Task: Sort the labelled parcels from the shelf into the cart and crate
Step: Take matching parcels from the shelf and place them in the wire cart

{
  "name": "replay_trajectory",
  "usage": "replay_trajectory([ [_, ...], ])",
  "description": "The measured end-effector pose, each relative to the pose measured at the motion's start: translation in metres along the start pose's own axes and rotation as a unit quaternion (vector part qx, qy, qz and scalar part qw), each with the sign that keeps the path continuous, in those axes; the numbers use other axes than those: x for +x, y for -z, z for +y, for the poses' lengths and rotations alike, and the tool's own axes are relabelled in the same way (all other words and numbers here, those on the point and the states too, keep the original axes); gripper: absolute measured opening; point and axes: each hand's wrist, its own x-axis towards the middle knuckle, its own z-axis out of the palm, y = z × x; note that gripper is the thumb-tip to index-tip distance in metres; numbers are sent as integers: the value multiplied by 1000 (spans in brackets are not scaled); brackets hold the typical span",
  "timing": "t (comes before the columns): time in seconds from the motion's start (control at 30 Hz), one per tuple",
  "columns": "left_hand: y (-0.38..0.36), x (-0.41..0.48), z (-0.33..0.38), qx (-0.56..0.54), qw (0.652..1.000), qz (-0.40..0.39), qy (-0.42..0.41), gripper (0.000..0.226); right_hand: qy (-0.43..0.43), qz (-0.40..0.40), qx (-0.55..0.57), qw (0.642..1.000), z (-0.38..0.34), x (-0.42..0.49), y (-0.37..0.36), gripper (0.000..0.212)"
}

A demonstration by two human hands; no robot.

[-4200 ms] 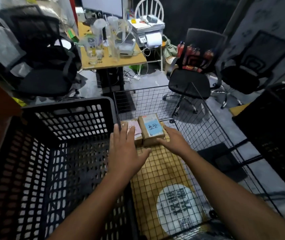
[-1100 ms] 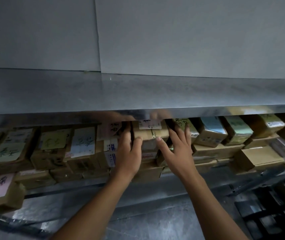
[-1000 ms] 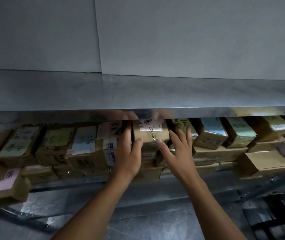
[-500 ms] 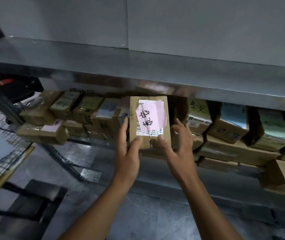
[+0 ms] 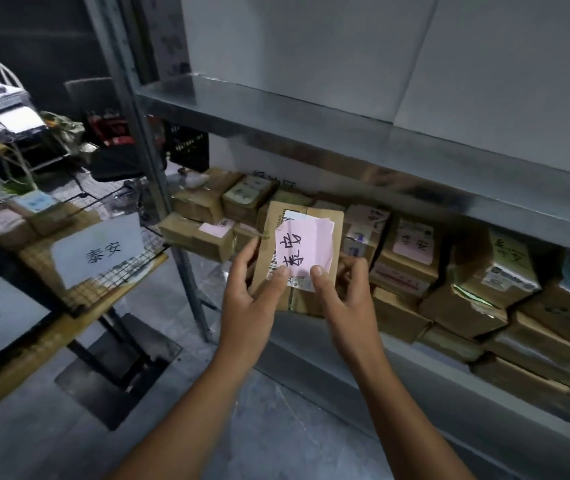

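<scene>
Both hands hold one parcel point(image 5: 299, 254) upright, its long axis vertical, just in front of the shelf point(image 5: 345, 140). The left hand point(image 5: 248, 299) pinches its lower left edge and the right hand point(image 5: 342, 299) its lower right. The cart point(image 5: 120, 282) lies well off beyond the left hand, the nearer one, and its sign point(image 5: 98, 252) seems to match the parcel's note.
</scene>
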Motion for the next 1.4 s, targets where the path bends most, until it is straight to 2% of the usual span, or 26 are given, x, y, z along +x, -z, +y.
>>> replay_trajectory([
  [0.23, 124, 18, 8, 4, 997, 66, -26, 58, 29, -69, 15, 997, -34, -3, -128, 64],
  [0.37, 191, 26, 5, 14, 993, 108, -48, 58, 48, -98, 13, 994, -48, -6, -198, 65],
  [0.57, 268, 44, -2, -2, 987, 159, -31, 55, 56, -144, 10, 988, -64, -6, -279, 63],
  [1.03, 337, 168, -16, -12, 967, 254, -4, 60, 45, -271, 14, 961, -46, 118, -409, 54],
  [1.2, 350, 233, -11, 23, 962, 273, 7, 56, 13, -310, 72, 948, -47, 178, -449, 53],
  [1.3, 351, 264, -13, 42, 958, 284, 16, 57, -4, -317, 92, 944, -41, 212, -472, 42],
  [1.4, 361, 288, -21, 80, 954, 287, 37, 57, -27, -325, 91, 941, -27, 240, -495, 39],
])
